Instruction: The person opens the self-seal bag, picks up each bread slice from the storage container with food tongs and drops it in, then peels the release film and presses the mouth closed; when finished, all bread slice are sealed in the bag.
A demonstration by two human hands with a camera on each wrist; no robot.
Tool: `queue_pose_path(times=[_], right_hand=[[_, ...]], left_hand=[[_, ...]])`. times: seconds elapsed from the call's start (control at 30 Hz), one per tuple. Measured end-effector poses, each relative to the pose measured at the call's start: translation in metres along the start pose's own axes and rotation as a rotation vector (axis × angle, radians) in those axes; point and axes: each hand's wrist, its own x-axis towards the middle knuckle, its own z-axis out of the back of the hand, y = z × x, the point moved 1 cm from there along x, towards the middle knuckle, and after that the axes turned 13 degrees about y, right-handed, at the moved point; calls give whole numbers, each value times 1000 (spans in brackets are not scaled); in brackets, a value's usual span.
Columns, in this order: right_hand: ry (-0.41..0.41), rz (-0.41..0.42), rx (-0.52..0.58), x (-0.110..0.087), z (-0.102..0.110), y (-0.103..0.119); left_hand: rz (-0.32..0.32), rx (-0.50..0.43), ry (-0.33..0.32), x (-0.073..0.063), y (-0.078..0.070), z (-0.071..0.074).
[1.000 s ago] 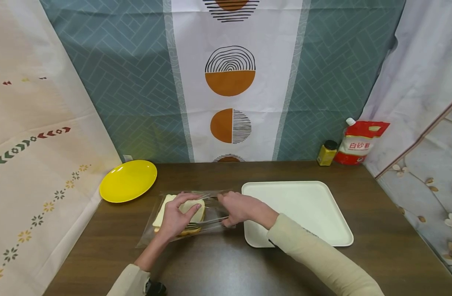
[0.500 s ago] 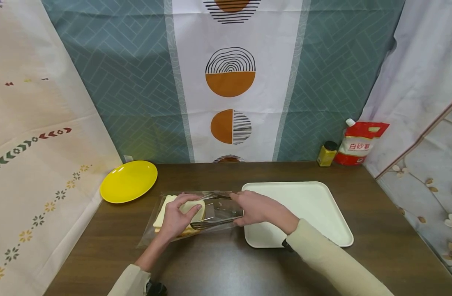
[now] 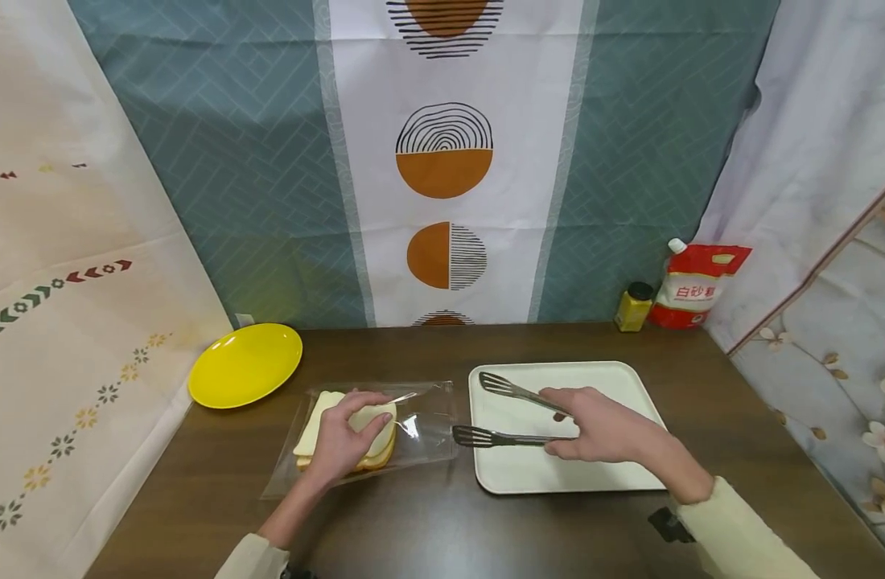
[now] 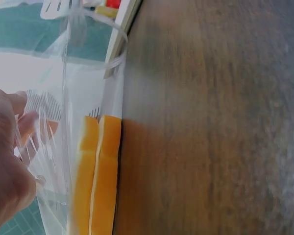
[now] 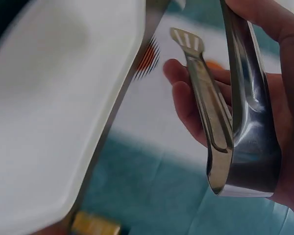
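Two stacked bread slices [image 3: 314, 430] lie in a clear plastic bag [image 3: 437, 426] left of centre; the left wrist view shows their orange-brown crusts [image 4: 106, 181] from the side. My left hand [image 3: 339, 442] pinches the top film of the bag above the bread and holds it up. Metal tongs [image 3: 499, 439] with slotted ends are in my right hand [image 3: 603, 424], over the white tray. Their arms stand apart, with nothing between the ends, which point left toward the bag's mouth. In the right wrist view, thumb and fingers grip the tongs [image 5: 250, 142] on opposite arms.
The white rectangular tray [image 3: 594, 376] sits right of the bag. A yellow plate [image 3: 244, 367] leans at the far left against the cloth. At the back right stand a yellow jar with a black lid [image 3: 634, 307] and a red-and-white pouch [image 3: 696, 287].
My right hand has drawn the tongs rightward out of the bag's mouth to over the tray. The left hand keeps its hold on the bag, and the bread stays inside.
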Motion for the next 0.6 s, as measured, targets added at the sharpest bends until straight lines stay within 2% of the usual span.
queue_pose_path(times=[0.1,0.27,0.43,0.6], right_hand=[[-92,-79,7,-29,2,-16],[-219,-260,33,-74,-5,-43],[-276,-418,64,-108,-14,-63],[-319,-539,90,-130,-22,-80]], left_hand=[[-23,-1,2,0,0,-1],[-24,-2,16,0,-1,-4],[-13,-1,16,-1,-1,-6],[-6,10,19,0,2,-5]])
